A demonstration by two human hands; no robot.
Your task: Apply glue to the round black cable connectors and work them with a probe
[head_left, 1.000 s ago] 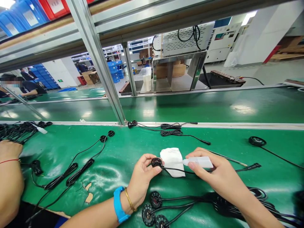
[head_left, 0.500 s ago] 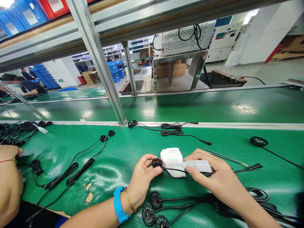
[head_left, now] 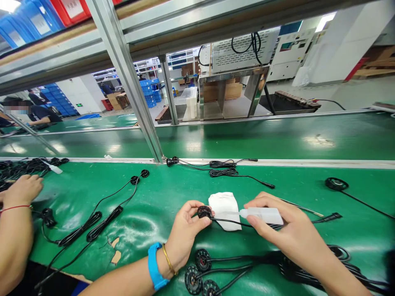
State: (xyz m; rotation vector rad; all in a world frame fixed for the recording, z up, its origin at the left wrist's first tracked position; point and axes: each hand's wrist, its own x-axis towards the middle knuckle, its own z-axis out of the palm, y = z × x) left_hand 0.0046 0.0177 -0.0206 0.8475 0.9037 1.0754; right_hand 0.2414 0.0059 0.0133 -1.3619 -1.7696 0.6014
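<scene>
Just then, a white squeeze bottle [head_left: 262, 215] was drawn rightward of a white cloth [head_left: 225, 209], pinched by the right hand [head_left: 277, 226]; a black cabled disc [head_left: 204, 212] stayed pinched by the left hand [head_left: 185, 234] above the cloth.

The one camera sat on the person's head, facing forward and down, close above the left hand [head_left: 183, 234], right hand [head_left: 286, 230] and green surface [head_left: 154, 193].

Glossy green surface [head_left: 148, 213]; black cable [head_left: 226, 220] ending in round black disc [head_left: 204, 212]; white cloth [head_left: 224, 205]; translucent white squeeze bottle [head_left: 262, 215]; blue wristband [head_left: 155, 266]; gold bangle [head_left: 168, 260].
</scene>
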